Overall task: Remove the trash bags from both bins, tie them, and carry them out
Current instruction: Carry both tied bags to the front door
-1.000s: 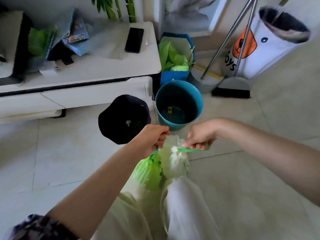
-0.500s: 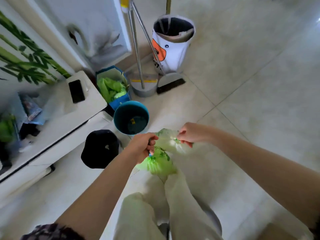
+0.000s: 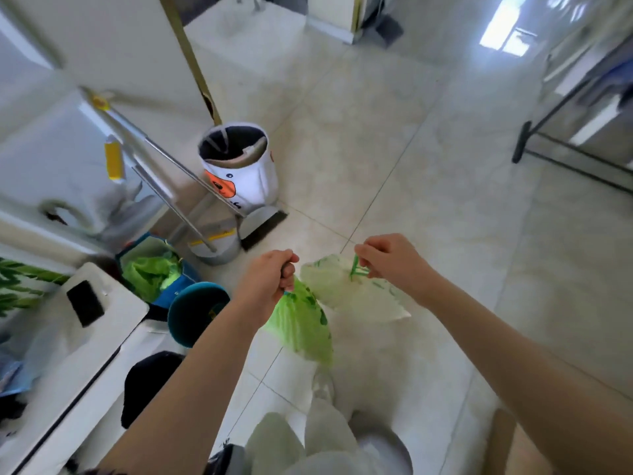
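Two thin plastic trash bags hang in the air over the pale tiled floor (image 3: pixel 428 166), held out ahead of the person's light trouser legs (image 3: pixel 322 437). The bright green bag (image 3: pixel 301 323) is crinkled, semi-translucent film with darker green print; gathered to a narrow neck at the top, it widens downward, long axis running from the left hand (image 3: pixel 265 286) down and toward the person. That hand is a closed fist wrapped around the bag's neck, knuckles up. The paler bag (image 3: pixel 346 289), whitish-green and more see-through, sits just right of the green bag and touches it; it bulges at the top and trails down-right to a flat, creased corner. The right hand (image 3: pixel 390 258) pinches this bag's green drawstring (image 3: pixel 356 269) between fingertips and thumb, the cord a thin taut loop slanting steeply down-left from the fingers. Left of the green bag, a round teal bin (image 3: pixel 191 313) stands on the floor, smooth-walled, partly hidden by the left forearm. Beyond it, farther left, a blue square bin (image 3: pixel 178 293) holds a crumpled green liner. A black rounded object (image 3: pixel 144 382), matte, lies on the floor nearer the person than the teal bin. Behind the bags stands a white cylindrical fabric basket (image 3: pixel 246 180) with an orange print, with metal broom handles (image 3: pixel 178 186) leaning past it. A white low cabinet (image 3: pixel 68 354) carries a black phone (image 3: pixel 85 303).
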A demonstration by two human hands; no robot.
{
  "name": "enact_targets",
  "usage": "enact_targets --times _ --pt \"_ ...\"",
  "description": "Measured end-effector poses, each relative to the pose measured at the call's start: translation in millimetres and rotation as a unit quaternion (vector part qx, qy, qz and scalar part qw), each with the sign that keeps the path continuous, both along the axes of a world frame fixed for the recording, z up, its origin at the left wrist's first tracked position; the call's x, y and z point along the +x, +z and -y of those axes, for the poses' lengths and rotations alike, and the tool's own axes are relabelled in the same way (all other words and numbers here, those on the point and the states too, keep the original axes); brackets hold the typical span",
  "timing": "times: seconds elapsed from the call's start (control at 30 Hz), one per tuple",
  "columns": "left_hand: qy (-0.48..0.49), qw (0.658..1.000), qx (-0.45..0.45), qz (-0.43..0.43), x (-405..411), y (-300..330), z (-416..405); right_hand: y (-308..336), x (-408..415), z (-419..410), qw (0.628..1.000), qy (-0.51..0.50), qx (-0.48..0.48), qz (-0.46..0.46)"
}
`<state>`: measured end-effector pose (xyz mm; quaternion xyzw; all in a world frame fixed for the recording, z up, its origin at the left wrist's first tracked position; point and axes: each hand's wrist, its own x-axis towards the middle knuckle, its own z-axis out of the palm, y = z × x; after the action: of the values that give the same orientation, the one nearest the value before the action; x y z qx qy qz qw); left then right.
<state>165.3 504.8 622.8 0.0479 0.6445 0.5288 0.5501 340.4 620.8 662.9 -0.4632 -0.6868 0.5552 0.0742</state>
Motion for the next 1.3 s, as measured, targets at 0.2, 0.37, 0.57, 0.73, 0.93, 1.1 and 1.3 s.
enact_targets --times 0.2,0.37,0.57,0.73,0.93,1.1,1.3 --pt "-0.074 0.994 0.06 -0.046 27 34 -81 22 53 -50 0.993 -0.112 0.0 -0.043" --pt "-0.155 0.982 0.073 -0.076 51 42 -149 19 90 -94 0.977 -0.204 -0.01 -0.059" --pt "-0.248 0.962 0.088 -0.073 71 43 -243 19 133 -156 0.952 -0.304 0.013 -0.028" --pt "-0.333 0.934 0.104 -0.074 104 48 -321 25 190 -203 0.926 -0.375 0.042 0.002" --pt "-0.438 0.889 0.119 -0.065 188 52 -407 41 277 -247 0.869 -0.49 0.073 -0.021" --pt "-0.48 0.863 0.129 -0.091 281 48 -479 44 357 -287 0.824 -0.561 0.066 -0.044" --pt "-0.492 0.856 0.132 -0.088 390 55 -547 55 460 -339 0.822 -0.565 0.065 -0.042"
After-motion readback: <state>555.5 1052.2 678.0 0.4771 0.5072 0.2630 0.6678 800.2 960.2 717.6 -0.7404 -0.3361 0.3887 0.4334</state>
